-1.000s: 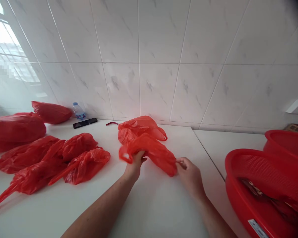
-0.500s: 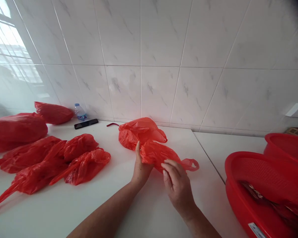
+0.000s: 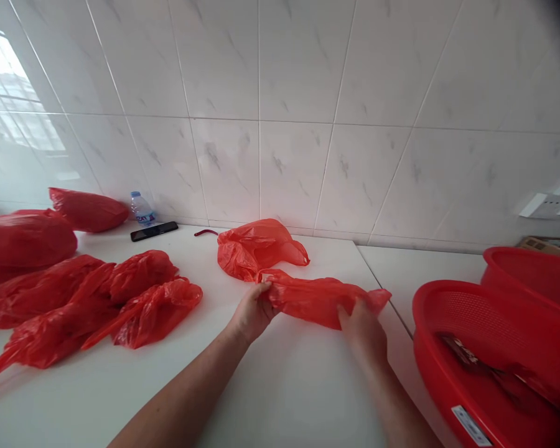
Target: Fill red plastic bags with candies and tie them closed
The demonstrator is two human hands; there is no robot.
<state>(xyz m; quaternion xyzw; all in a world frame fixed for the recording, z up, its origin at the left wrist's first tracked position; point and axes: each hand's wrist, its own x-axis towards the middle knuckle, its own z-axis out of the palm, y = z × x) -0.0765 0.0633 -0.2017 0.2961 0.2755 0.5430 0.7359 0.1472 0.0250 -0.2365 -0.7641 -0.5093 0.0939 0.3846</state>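
A thin red plastic bag point(image 3: 310, 297) is stretched sideways between my two hands above the white table. My left hand point(image 3: 256, 311) is closed on its left end, thumb on top. My right hand point(image 3: 364, 326) grips the bag toward its right end, slightly blurred, with some of its fingers behind the plastic. Just behind the held bag lies another crumpled red plastic bag point(image 3: 256, 246), its handle loop pointing right. What, if anything, is inside the held bag cannot be made out.
Several knotted red bags point(image 3: 142, 311) lie at the left, with fuller red bags point(image 3: 23, 242) behind them. A water bottle point(image 3: 142, 210) and a black phone point(image 3: 154, 231) are near the tiled wall. Red plastic baskets point(image 3: 429, 311) stand at the right, the nearer holding a dark wrapper.
The held bag has been turned round and now stretches flatter to the right. My right hand left its end, moved in near my left hand, then slid back out rightward along it.
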